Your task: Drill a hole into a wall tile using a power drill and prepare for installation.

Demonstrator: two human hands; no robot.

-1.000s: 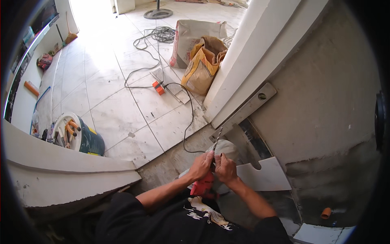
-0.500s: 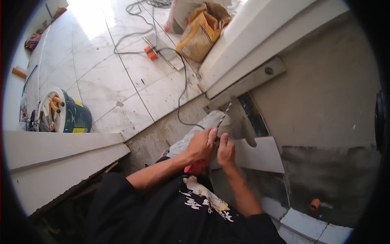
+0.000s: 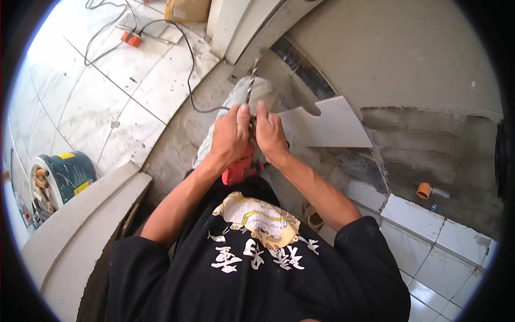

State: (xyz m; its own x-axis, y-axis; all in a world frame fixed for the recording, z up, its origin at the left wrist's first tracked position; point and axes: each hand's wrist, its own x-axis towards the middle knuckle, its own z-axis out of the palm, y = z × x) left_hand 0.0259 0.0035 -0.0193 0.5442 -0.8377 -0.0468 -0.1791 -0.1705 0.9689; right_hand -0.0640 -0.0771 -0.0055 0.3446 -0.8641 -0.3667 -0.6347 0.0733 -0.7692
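Note:
I hold a red power drill [image 3: 236, 169] upright in my lap, a long spiral bit [image 3: 252, 80] pointing away from me. My left hand [image 3: 229, 134] is closed around its chuck end, thumb beside the bit's base. My right hand [image 3: 268, 134] grips the same end from the right, fingers mostly hidden. Behind them is my light grey trouser leg [image 3: 219, 114]. To the right lies a white tile [image 3: 335, 126] with a rounded notch cut in its edge. The drill's body is partly hidden by my hands and dark shirt.
A bucket of tools [image 3: 72, 180] stands at left beside a white door frame [image 3: 75, 236]. An orange power connector [image 3: 131, 38], cable and paper sack [image 3: 185, 9] lie on the tiled floor [image 3: 134, 123]. An orange pipe stub [image 3: 424, 190] sticks from the grey mortar wall [image 3: 402, 59] at right.
The view has tilted further down toward my lap, so the hands and drill sit higher in the picture and more shirt shows. Both hands still grip the drill's front end.

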